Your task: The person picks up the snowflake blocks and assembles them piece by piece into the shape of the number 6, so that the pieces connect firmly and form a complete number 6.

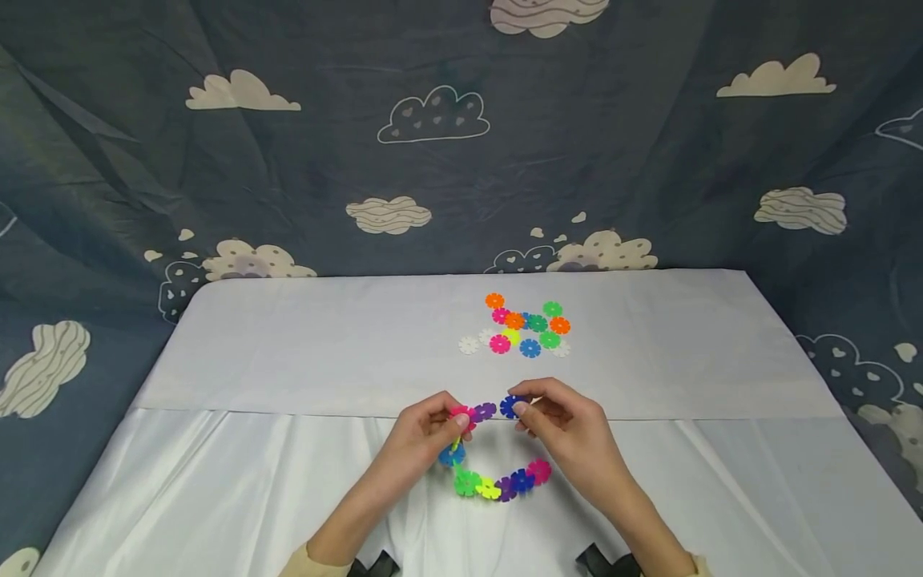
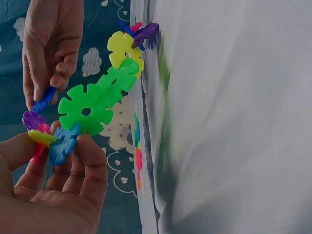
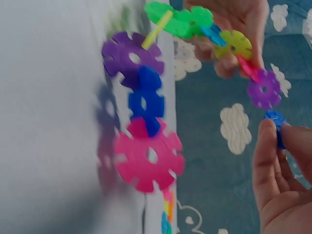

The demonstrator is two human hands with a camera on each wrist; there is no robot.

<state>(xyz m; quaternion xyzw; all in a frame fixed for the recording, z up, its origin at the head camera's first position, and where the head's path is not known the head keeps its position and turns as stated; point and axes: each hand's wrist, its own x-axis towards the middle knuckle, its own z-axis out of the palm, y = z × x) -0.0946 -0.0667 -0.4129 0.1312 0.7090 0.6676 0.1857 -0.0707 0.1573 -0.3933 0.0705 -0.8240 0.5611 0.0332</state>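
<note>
Dark blue for the backdrop [image 1: 620, 144], printed with pale clouds and hung beyond the far edge of the table. White for the cloth-covered table [image 1: 288, 344], creased by a crosswise line from left edge to right edge. On the near side of that line, roughly midway between left and right edges: a chain [image 1: 485, 488] of interlocked flower-shaped discs, bent into an open loop. Order from the held end: purple, pink, yellow, blue, two green, yellow, purple, dark blue, pink. Contact of its lower run with the cloth: cannot tell. Near the far edge, slightly right of its middle: a cluster of loose discs [image 1: 515, 320] in orange, pink, green, blue, yellow and white, partly overlapping. At the left hand [image 1: 429, 425]: a curled grasp on the chain by the pink disc [image 1: 467, 413]. At the right hand [image 1: 566, 417]: a pinch of thumb and fingertips on a single dark blue disc [image 1: 509, 406], just beside the purple disc [image 3: 263, 89] ending the chain, with a narrow gap between
</note>
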